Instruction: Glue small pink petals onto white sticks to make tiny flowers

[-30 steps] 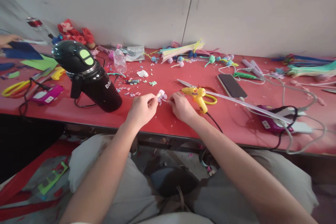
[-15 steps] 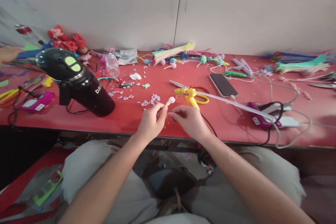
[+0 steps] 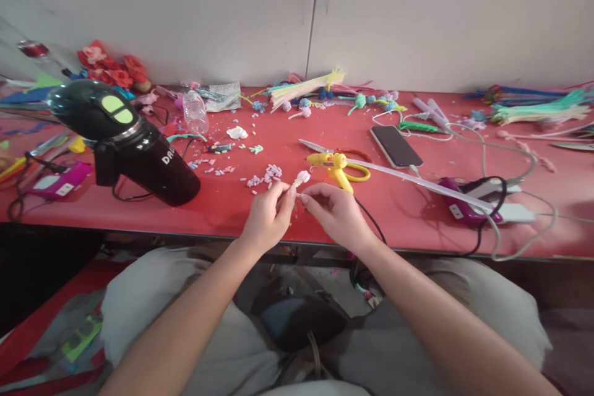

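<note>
My left hand [image 3: 268,215] is closed in a pinch on the short pale stem of a small fuzzy pipe-cleaner flower [image 3: 303,177]. Its lilac-white head points up and to the right, above the fingertips. Just beside it is my right hand [image 3: 338,213], thumb and fingers pressed together close to the left fingertips at the stem. Whatever those right fingers hold is too small to tell. Behind the hands lie a yellow glue gun [image 3: 330,162] with a long clear glue stick [image 3: 417,181], scissors [image 3: 357,172] and a pile of short lilac pipe-cleaner bits [image 3: 265,177].
A tilted black tumbler [image 3: 155,164] stands left on the red table [image 3: 232,213]. A phone [image 3: 396,146], a purple power strip [image 3: 464,205] and loose cables occupy the right. Along the wall lie pipe-cleaner bundles [image 3: 304,91], red flowers [image 3: 109,68] and a plastic bottle [image 3: 195,113].
My right fingertips have come slightly left, up to the left fingertips. The left hand keeps its pinch on the flower. Another person's hand has left its place at the upper left edge.
</note>
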`<state>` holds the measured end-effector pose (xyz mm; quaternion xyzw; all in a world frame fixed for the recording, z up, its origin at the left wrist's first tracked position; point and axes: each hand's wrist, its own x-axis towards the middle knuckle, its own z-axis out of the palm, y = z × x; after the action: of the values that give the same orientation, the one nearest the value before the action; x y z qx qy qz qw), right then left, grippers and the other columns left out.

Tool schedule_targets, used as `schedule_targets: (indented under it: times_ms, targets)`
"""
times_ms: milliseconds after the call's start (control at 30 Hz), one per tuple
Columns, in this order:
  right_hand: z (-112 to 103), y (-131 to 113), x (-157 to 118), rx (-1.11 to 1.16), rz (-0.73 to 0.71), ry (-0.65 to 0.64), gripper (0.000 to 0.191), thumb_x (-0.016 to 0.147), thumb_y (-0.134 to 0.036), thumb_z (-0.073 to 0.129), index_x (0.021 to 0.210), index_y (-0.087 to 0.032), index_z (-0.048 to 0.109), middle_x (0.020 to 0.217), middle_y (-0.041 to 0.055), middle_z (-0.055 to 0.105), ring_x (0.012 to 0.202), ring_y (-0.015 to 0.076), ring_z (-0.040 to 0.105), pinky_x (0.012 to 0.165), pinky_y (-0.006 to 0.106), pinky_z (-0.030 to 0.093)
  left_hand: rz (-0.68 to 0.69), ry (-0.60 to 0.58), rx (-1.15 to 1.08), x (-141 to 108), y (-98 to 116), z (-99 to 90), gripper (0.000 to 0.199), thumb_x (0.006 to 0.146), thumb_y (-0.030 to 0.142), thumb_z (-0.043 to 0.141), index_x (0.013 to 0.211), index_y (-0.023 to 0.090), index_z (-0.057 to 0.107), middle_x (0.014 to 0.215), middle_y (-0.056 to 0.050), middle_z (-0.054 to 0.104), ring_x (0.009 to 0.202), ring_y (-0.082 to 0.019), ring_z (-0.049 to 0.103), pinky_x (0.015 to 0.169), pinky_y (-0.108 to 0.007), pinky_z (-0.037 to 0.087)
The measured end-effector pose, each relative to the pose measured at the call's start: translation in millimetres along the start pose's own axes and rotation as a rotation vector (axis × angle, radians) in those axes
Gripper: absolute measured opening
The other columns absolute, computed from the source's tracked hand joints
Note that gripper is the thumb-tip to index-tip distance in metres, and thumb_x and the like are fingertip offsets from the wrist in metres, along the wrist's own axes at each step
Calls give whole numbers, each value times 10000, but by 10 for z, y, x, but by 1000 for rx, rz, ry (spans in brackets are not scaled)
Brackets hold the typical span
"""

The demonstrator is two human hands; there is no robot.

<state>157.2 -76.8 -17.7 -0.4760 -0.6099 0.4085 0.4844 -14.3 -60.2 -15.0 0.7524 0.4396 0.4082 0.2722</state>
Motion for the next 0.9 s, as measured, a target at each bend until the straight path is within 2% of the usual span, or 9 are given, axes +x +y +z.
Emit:
schedule_targets:
  times_ms: [200, 300, 367, 433, 500, 667, 800, 900]
  targets:
    - [12, 47, 20, -61, 5, 45, 187, 893, -385, 686, 835, -208, 685, 797, 40, 739, 708, 174, 660, 701, 337, 549, 13, 36, 54, 43, -11, -108, 298, 1043, 400, 491, 823, 208, 553, 597, 28, 548, 512, -123, 492, 540, -264, 364]
    - [20, 132, 153, -145, -27, 86, 173, 903, -358, 672, 830, -202, 695, 797, 55, 746, 714, 188, 670, 712, 347, 563, -39, 95, 46, 119, -62, -245, 324, 1035, 429, 515, 809, 203, 569, 675, -9, 647, 581, -135, 581, 582, -263, 422]
    - [43, 203, 275, -192, -72, 70, 161, 926, -278, 611, 971, -182, 732, 922, 89, 773, 797, 204, 705, 776, 362, 577, -66, 141, 46, 171, -117, -338, 324, 1027, 442, 531, 820, 201, 590, 684, -10, 665, 579, -135, 596, 588, -260, 443]
    - [76, 273, 383, -226, -117, 9, 303, 935, -192, 544, 1184, -173, 715, 1147, 121, 763, 886, 207, 724, 843, 374, 579, -78, 182, 54, 210, -178, -412, 289, 1023, 428, 536, 863, 201, 612, 684, -8, 682, 579, -134, 604, 596, -256, 459]
    - [108, 330, 457, -281, -147, -20, 368, 944, -160, 517, 1268, -179, 692, 1239, 128, 735, 918, 208, 719, 857, 375, 574, -71, 199, 67, 230, -232, -459, 282, 1023, 420, 536, 870, 198, 622, 680, -9, 687, 576, -132, 606, 597, -253, 465]
    - [182, 359, 574, -507, -167, -6, 142, 942, -179, 616, 970, -186, 754, 980, 92, 727, 845, 215, 656, 783, 347, 534, -48, 201, 101, 226, -273, -489, 299, 1022, 425, 534, 854, 199, 634, 683, -22, 686, 589, -139, 614, 591, -255, 466]
    - [329, 322, 720, -683, -71, -43, 77, 938, -257, 682, 888, -207, 712, 972, 93, 700, 808, 221, 628, 707, 337, 492, -33, 190, 99, 215, -251, -500, 306, 1019, 426, 536, 826, 205, 622, 665, -24, 678, 591, -147, 615, 590, -262, 460]
    - [447, 308, 802, -728, -48, -56, 88, 936, -210, 653, 849, -211, 651, 993, 119, 687, 835, 244, 632, 713, 352, 489, -34, 187, 99, 210, -241, -508, 318, 1023, 429, 527, 813, 206, 612, 658, -23, 671, 583, -147, 608, 589, -265, 454]
